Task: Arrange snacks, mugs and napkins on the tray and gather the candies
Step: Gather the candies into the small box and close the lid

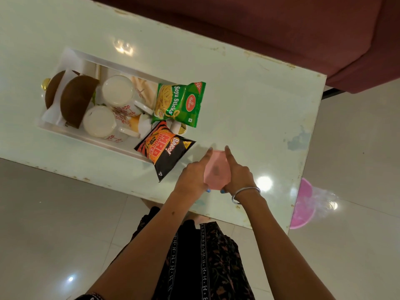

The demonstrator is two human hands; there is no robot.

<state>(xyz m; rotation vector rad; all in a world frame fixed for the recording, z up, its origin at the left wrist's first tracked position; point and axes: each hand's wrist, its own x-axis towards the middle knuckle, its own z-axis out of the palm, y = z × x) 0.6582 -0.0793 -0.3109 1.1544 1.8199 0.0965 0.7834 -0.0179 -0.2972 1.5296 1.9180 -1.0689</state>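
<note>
A white tray (71,135) lies on the pale table and holds two white flowered mugs (118,92) (100,121), two brown half-round pieces (75,100) on white napkins (52,114), a green Soya Sticks packet (179,103) and an orange-black Bingo packet (166,150) that overhangs the tray's right end. To the right of the tray, a small pink bowl (216,169) is gripped between my left hand (193,174) and my right hand (237,173), index fingers pointing forward along its sides. Something dark shows inside the bowl; I cannot tell what.
The pale table (249,105) has chipped edges and a worn patch at its right. A dark red sofa (303,40) stands behind it. A pink plastic tub (302,204) sits on the tiled floor beyond the table's right edge.
</note>
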